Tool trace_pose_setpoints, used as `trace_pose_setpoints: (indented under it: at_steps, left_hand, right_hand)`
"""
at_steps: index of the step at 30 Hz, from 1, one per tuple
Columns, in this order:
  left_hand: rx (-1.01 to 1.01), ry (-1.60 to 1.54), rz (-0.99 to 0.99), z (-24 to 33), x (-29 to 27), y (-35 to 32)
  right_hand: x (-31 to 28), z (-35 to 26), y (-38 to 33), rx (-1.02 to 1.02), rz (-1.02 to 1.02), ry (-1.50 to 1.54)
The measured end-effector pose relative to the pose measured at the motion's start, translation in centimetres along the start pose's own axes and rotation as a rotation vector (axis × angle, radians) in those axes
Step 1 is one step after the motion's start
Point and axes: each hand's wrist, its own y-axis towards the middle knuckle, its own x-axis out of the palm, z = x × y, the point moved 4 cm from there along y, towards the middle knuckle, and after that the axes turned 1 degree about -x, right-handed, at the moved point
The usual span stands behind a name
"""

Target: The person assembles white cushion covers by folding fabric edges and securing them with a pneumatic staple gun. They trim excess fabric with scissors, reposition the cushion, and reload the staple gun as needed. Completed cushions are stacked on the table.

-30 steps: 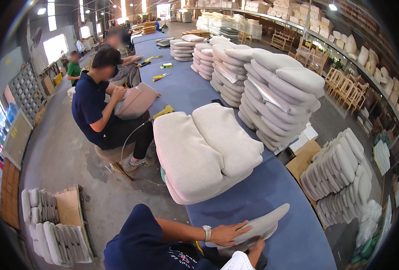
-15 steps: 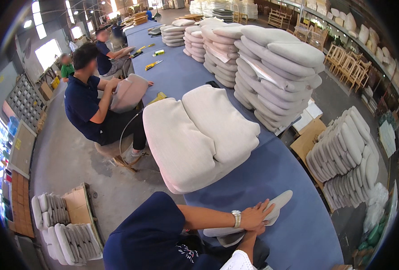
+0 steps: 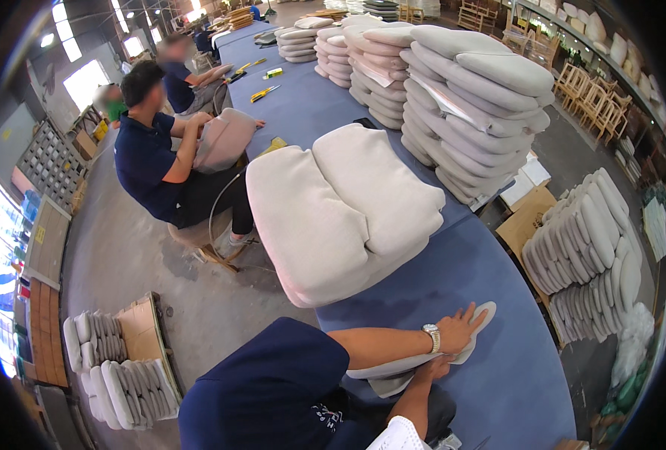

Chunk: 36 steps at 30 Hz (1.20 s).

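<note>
A thin grey cushion (image 3: pixel 400 368) lies along the blue-topped table by its near right edge, with a narrow end reaching past my hands. My left hand (image 3: pixel 457 332), with a metal watch at the wrist, rests flat on it near that end, fingers spread. Just below, my right hand (image 3: pixel 437 367) is closed on the cushion's near edge; its fingers are partly hidden. Under the cushion's nearer part a darker grey flap hangs toward my lap. Beyond my hands sit two plump light-grey cushions (image 3: pixel 348 210), side by side atop others.
Tall stacks of grey cushions (image 3: pixel 475 112) line the table's (image 3: pixel 498 390) far side. A co-worker (image 3: pixel 149 142) sits at the left holding a cushion. Yellow-handled scissors (image 3: pixel 264 94) lie farther along. More cushions stand on pallets on the floor, left (image 3: pixel 123 386) and right (image 3: pixel 580 240).
My left hand has slid farther along the cushion toward its narrow end, and its fingers have spread. My right hand still grips the edge. The whole view has shifted slightly.
</note>
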Motion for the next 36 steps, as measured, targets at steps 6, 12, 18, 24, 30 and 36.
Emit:
trace_pose_setpoints:
  at_steps: [6, 12, 18, 24, 30, 36]
  left_hand:
    - [0.067, -0.040, 0.001, -1.7, -1.4, -8.7]
    - [0.034, -0.070, 0.018, -5.3, -1.3, -20.3]
    - [0.000, -0.088, 0.000, -5.6, -0.7, -23.1]
    - [-0.017, -0.109, -0.039, -5.5, -1.3, -22.9]
    - [0.047, -0.101, -0.019, -5.5, -1.2, -21.8]
    - [0.153, -0.034, -0.009, -4.8, -1.4, -18.8]
  right_hand:
    - [0.2, -1.9, 0.9, 0.087, 0.035, 0.008]
    - [0.0, -0.8, 0.2, 0.213, -0.055, 0.169]
    - [-1.8, 0.7, 0.5, 0.253, -0.131, 0.117]
    - [-2.9, -0.3, -2.9, 0.384, -0.317, 0.284]
    - [-1.5, -0.5, -3.3, 0.311, -0.150, 0.181]
    - [-1.1, -1.4, -4.4, 0.254, -0.070, 0.009]
